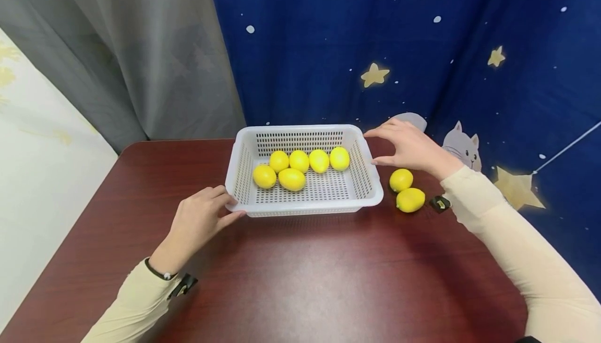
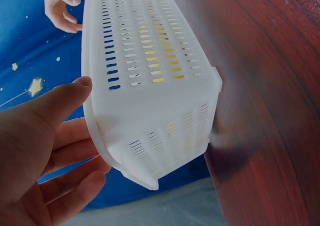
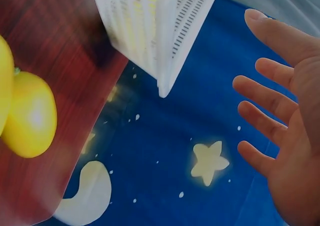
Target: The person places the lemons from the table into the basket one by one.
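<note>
A white plastic basket [image 1: 305,208] with slotted walls sits on the table, several lemons [image 1: 292,180] lying inside it. At its near left corner my left hand [image 1: 199,223] grips the rim; the left wrist view shows the thumb [image 2: 80,85] on the rim's edge and the fingers bent behind it. My right hand [image 1: 406,142] hovers beside the basket's right end. Its fingers are spread and hold nothing, and the right wrist view shows a gap between this hand [image 3: 295,126] and the basket [image 3: 162,45]. Two more lemons [image 1: 410,200] [image 1: 401,180] lie right of the basket.
The dark red-brown wooden table [image 1: 300,280] reaches back to a blue curtain [image 1: 305,46] with stars and a grey curtain [image 1: 164,72]. A white patterned surface [image 1: 37,166] stands at the left. Small black devices [image 1: 183,285] are worn at both wrists.
</note>
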A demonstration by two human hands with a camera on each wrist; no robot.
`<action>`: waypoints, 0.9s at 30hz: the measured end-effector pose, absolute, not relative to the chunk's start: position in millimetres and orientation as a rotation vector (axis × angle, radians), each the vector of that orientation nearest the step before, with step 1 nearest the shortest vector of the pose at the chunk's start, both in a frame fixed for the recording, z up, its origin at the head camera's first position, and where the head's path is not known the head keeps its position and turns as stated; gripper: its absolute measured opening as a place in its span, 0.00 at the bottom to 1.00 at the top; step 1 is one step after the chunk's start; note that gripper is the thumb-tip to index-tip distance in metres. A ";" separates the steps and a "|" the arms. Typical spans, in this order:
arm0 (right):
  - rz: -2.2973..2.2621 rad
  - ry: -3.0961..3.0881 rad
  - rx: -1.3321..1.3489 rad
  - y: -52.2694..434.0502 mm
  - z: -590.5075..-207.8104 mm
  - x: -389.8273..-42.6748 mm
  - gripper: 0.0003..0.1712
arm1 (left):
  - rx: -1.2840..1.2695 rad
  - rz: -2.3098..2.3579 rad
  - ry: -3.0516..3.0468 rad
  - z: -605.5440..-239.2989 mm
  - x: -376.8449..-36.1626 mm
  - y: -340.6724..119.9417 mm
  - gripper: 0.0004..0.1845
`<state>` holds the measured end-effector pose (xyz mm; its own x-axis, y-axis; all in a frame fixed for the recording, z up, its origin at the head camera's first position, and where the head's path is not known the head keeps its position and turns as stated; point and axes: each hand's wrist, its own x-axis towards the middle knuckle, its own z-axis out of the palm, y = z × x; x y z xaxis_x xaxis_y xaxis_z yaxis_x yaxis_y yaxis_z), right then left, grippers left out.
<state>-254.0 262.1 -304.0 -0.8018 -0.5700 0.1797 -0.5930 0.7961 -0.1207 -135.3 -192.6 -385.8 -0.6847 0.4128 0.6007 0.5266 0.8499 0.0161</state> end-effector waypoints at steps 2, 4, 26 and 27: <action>0.253 -2.848 0.921 266.3 -304.6 -253.0 0.37 | -0.678 -0.250 -2.422 -385.6 -135.6 -192.9 0.16; 0.242 -2.862 0.907 269.9 -305.5 -251.7 0.37 | -0.676 -0.251 -2.423 -385.6 -135.6 -193.2 0.16; 0.339 -2.993 0.731 318.8 -344.1 -244.5 0.35 | -0.676 -0.238 -2.429 -386.1 -135.0 -192.4 0.17; 0.341 -2.995 0.736 320.7 -347.2 -244.3 0.34 | -0.676 -0.238 -2.428 -386.2 -134.8 -192.5 0.17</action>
<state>-244.3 320.7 -347.2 -0.8867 -0.4537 0.0890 -0.4621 0.8632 -0.2032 -134.8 -192.5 -386.2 -0.6898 0.4122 0.5952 0.5199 0.8541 0.0110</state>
